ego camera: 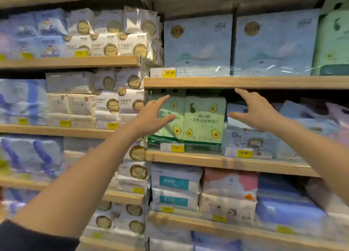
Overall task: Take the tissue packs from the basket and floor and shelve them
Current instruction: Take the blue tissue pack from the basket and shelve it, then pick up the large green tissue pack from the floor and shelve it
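Two green tissue packs with avocado prints stand upright side by side on a wooden shelf. My left hand is spread open in front of the left pack, fingers apart, holding nothing. My right hand hovers open just right of the right pack, thumb pointing toward it, not gripping. The basket and floor are out of view.
Large light-blue packs fill the shelf above. A blue-white cartoon pack sits right of the green ones. White packs with gold emblems crowd the left shelving. Yellow price tags line the shelf edges.
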`<action>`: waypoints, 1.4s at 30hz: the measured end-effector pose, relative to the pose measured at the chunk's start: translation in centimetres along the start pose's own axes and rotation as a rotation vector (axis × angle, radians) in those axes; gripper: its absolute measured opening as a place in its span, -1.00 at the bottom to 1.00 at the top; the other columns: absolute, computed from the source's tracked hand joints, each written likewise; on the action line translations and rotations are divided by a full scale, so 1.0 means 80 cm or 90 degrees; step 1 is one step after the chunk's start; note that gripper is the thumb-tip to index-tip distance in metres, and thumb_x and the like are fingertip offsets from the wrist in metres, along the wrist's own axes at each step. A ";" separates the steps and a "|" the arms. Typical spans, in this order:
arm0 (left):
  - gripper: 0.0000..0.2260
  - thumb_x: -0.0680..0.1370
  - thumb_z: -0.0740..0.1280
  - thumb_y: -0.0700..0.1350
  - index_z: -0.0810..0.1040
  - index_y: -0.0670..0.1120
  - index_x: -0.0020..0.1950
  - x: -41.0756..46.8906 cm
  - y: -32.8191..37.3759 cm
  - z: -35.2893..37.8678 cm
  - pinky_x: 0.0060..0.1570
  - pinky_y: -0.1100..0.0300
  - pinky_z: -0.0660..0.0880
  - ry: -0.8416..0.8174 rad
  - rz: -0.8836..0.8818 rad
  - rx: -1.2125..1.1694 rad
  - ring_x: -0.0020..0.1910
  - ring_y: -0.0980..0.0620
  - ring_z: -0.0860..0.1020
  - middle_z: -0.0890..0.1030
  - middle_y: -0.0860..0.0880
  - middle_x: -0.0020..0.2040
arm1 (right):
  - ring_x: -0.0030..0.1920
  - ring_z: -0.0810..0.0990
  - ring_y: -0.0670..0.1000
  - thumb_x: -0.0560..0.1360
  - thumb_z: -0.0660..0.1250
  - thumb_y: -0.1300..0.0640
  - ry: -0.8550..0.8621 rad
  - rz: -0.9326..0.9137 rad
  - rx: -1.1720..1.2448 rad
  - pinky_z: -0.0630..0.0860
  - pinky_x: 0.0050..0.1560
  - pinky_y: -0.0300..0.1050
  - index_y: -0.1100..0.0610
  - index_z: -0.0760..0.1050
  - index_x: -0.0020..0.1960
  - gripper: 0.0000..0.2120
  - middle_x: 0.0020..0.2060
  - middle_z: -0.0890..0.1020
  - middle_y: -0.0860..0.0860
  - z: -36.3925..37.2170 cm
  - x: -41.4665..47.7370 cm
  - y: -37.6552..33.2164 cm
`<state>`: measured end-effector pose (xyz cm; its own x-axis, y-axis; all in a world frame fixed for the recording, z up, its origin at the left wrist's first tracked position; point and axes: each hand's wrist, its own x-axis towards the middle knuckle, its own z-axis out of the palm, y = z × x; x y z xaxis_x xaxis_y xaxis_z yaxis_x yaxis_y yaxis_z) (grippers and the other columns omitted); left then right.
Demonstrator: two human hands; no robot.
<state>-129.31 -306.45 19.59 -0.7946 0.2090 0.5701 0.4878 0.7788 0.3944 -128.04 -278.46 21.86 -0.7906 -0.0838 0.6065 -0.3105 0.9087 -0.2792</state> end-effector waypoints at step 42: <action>-0.37 0.50 0.36 -0.03 0.17 -0.07 0.50 -0.658 -0.371 0.041 0.36 0.03 0.27 -0.448 -0.431 -0.067 0.41 -0.16 0.30 0.28 -0.14 0.47 | 0.42 0.21 0.23 0.39 0.42 0.14 -0.570 0.198 0.198 0.18 0.37 -0.03 0.14 0.12 0.47 -0.25 0.39 0.23 0.28 0.430 -0.543 -0.187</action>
<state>-103.12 -338.62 -24.46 -0.9357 0.0694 -0.3458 -0.1469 0.8147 0.5609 -107.20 -302.48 -25.97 -0.9270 -0.2543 -0.2758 -0.0452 0.8055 -0.5909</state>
